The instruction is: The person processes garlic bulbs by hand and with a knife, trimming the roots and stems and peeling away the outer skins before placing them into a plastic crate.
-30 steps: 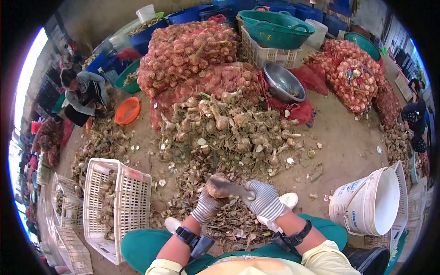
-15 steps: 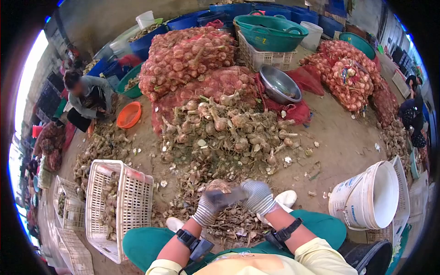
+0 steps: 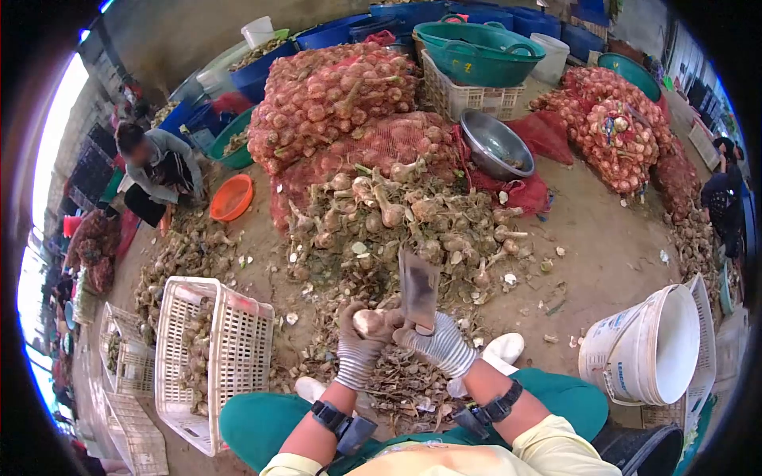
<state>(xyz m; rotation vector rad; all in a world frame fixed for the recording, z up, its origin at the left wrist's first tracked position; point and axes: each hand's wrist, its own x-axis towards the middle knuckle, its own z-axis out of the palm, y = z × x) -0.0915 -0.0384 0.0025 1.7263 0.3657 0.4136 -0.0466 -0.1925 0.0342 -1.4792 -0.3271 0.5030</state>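
Both my hands wear striped knit gloves. My left hand [image 3: 359, 341] is closed round a pale garlic bulb [image 3: 367, 322], held over the trimmings [image 3: 409, 381] between my feet. My right hand [image 3: 439, 343] grips a cleaver [image 3: 419, 287] whose broad dark blade points up and away from me. The two hands are close together, the blade just right of the bulb. Straight ahead lies a heap of loose, soil-covered garlic bulbs [image 3: 389, 210] with their stalks on.
Behind the heap are red mesh sacks of bulbs [image 3: 333, 99] and a metal basin [image 3: 498, 144]. A white crate [image 3: 246, 345] stands at left, a white bucket [image 3: 619, 353] at right. An orange basin [image 3: 231, 197] sits near a crouching person [image 3: 163, 170]. Another person [image 3: 722, 194] is far right.
The cleaver has swung from lying sideways between my hands to pointing upward. My left hand has turned and the bulb in it now shows more plainly. The view has shifted slightly.
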